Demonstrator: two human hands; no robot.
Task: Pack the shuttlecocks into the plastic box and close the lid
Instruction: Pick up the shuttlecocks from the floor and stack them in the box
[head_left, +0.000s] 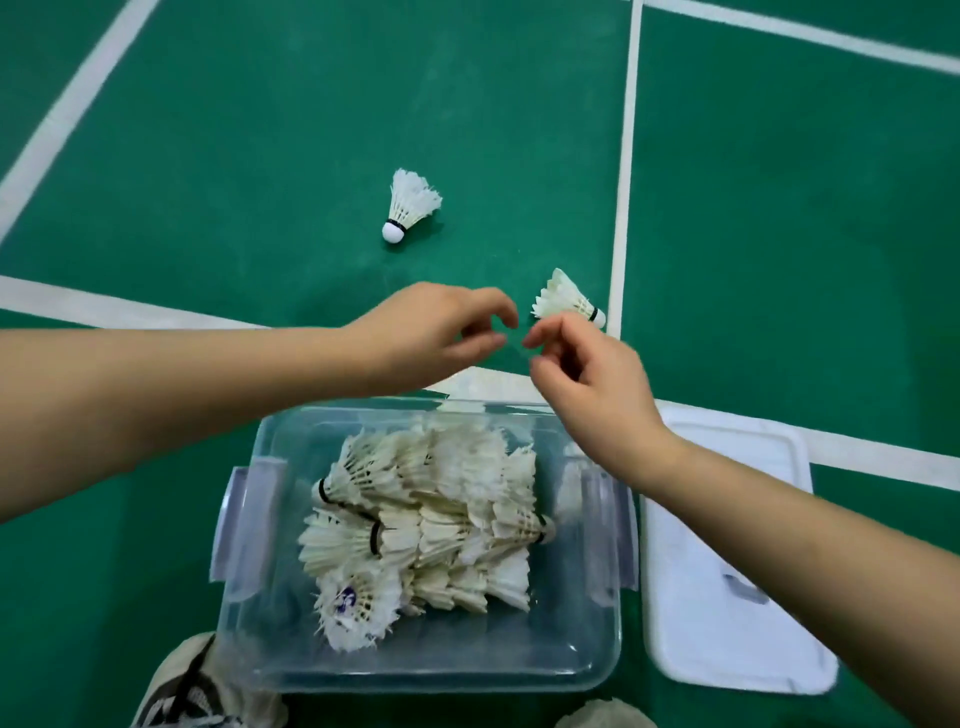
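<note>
Shuttlecocks (426, 525), white-feathered, fill the clear plastic box (415, 670); both hands' fingers curled, empty.

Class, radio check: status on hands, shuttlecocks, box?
Left hand and right hand empty, above box. Two shuttlecocks loose on floor. Lid off, beside box. Nothing in the way.

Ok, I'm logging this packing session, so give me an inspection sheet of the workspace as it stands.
Surface: green court floor with white lines.
Job's things: clear plastic box open, holding a pile of shuttlecocks; white lid lying flat on the box's right; far shuttlecock and near shuttlecock loose on the floor beyond the box.
Clutter: nothing seen.
Grippers: left hand and right hand above the box's far edge, fingertips nearly meeting; whether they pinch anything cannot be told.
Cables: nothing seen.
Surroundings: shoe at bottom edge.
</note>
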